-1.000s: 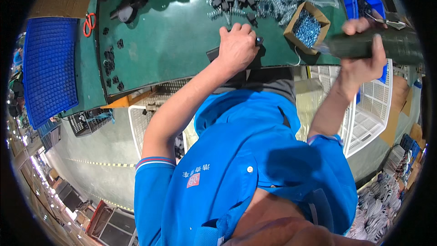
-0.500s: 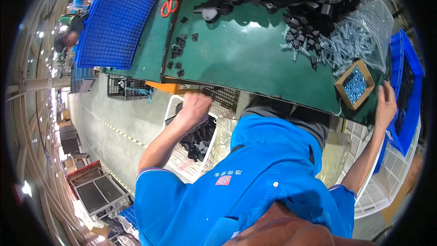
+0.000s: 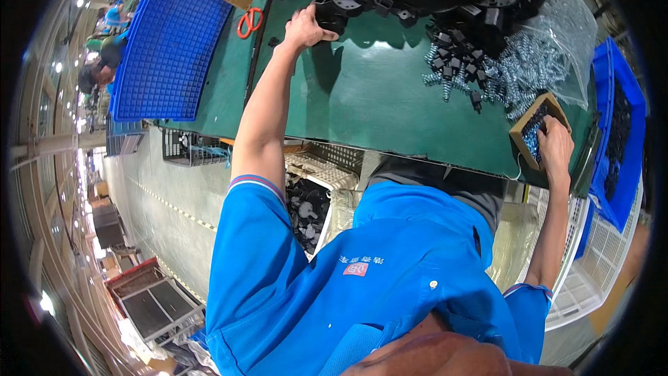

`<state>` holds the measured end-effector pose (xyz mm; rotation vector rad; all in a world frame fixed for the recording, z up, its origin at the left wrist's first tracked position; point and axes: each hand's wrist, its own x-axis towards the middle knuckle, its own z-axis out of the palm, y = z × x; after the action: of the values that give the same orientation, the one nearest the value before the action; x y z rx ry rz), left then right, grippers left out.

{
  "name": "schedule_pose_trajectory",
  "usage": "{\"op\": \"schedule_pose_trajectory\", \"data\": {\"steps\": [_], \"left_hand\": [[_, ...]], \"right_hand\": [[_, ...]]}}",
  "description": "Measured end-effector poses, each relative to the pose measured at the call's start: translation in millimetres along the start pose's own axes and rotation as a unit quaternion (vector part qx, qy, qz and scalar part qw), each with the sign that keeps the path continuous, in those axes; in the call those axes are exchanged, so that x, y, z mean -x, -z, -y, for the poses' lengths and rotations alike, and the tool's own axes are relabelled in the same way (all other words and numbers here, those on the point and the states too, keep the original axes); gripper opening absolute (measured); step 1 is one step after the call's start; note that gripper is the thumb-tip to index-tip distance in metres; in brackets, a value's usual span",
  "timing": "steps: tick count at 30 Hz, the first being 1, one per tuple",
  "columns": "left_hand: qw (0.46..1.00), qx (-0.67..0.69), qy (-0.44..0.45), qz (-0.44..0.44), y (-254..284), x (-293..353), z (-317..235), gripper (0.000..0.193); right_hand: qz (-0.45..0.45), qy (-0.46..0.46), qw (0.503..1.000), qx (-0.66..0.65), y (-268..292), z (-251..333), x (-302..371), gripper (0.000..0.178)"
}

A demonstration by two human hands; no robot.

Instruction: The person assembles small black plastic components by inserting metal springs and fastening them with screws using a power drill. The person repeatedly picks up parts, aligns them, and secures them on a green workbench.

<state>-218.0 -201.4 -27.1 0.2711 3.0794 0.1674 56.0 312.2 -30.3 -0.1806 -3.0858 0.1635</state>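
My left hand [image 3: 303, 29] reaches over the green table [image 3: 362, 90], with thumb and fingers apart at the edge of a black plastic part [image 3: 330, 19]. That part lies at the near left of a heap of black parts with grey discs [image 3: 348, 1]. On the right, my right hand [image 3: 556, 145] has its fingers bent down into a small cardboard box [image 3: 519, 130] of small bluish metal pieces [image 3: 532, 141]. Those fingertips are closed among the pieces; what they hold is hidden. Small black blocks [image 3: 452, 59] and silvery screws [image 3: 527, 69] lie loose beyond the box.
A clear plastic bag [image 3: 574, 49] lies behind the screws. At the right stands a blue bin [image 3: 605, 125] with black parts. Orange-handled scissors [image 3: 250, 22] and a blue grid tray [image 3: 174, 49] are at left. Below the table, a white basket [image 3: 323, 173] holds black parts.
My left hand has gone from above the white basket up to the black parts on the table. My right hand has moved from beside the cardboard box into it.
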Motion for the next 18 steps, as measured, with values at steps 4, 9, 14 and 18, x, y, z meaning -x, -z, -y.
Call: {"op": "schedule_pose_trajectory", "data": {"steps": [4, 9, 14, 18], "left_hand": [[0.996, -0.089, 0.025, 0.01, -6.2, 21.4, -33.6, 0.066], [0.998, 0.044, -0.009, 0.051, 33.2, 103.9, -93.5, 0.054], [0.882, 0.344, -0.096, 0.308, 47.9, 150.5, -135.1, 0.053], [0.76, 0.484, -0.169, 0.4, 17.6, 147.2, -197.8, 0.059]], "right_hand": [[-0.032, -0.037, 0.998, -0.047, 1.9, 9.5, 2.4, 0.016], [-0.035, -0.079, 0.994, -0.064, 0.8, 13.1, -1.8, 0.017], [-0.106, -0.117, 0.977, -0.145, 1.9, 19.5, 2.1, 0.017], [-0.09, -0.141, 0.98, -0.11, -1.5, 18.7, 0.1, 0.018]]}}
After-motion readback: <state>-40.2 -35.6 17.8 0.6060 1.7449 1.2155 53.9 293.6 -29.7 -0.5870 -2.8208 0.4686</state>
